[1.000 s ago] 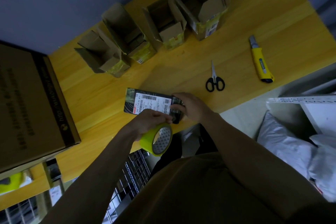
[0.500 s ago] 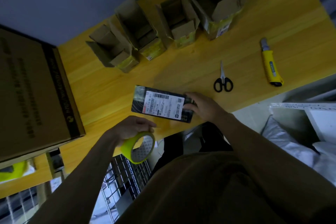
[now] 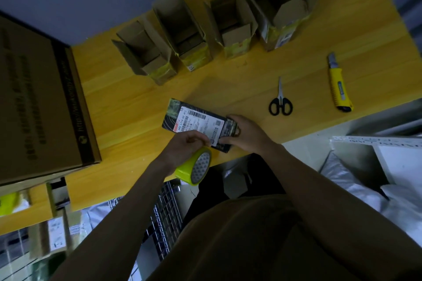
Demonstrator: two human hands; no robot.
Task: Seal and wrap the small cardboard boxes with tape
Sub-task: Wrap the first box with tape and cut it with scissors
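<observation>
Head view: dark box (image 3: 196, 121), white barcode label (image 3: 198, 124), digits illegible.

Yellow wood desk (image 3: 127, 102): 4 open cardboard boxes (image 3: 146, 52) in row at far edge, big carton (image 3: 34, 98) at left, scissors (image 3: 280, 104) & utility knife (image 3: 339, 85) at right, dark labelled box (image 3: 194, 121) near front edge.
</observation>
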